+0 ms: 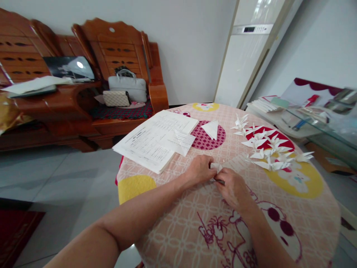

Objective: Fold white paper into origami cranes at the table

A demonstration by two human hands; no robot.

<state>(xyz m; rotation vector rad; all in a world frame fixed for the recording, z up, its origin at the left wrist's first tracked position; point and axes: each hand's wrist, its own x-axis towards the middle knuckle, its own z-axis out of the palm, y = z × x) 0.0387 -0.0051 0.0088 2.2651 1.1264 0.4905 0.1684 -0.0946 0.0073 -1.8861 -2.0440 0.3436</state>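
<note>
Between my hands, low over the table's middle, is a small folded piece of white paper [216, 167]. My left hand [200, 168] pinches it from the left, fingers curled. From the right, my right hand [230, 185] grips the same paper, its fingertips close to the left ones. Most of the paper is hidden behind my fingers, so its exact shape is unclear. Beyond my hands lie a folded white paper triangle [211, 129] and a loose paper square with print [182, 142]. Several folded paper cranes [269, 147] stand grouped at the right.
A thick stack of printed sheets [150, 139] lies on the left of the round table, which has a patterned tablecloth [178, 230]. A glass shelf [329, 134] with clutter adjoins at the right. Behind stand a wooden chair [117, 41] holding bags and a white upright unit [248, 52].
</note>
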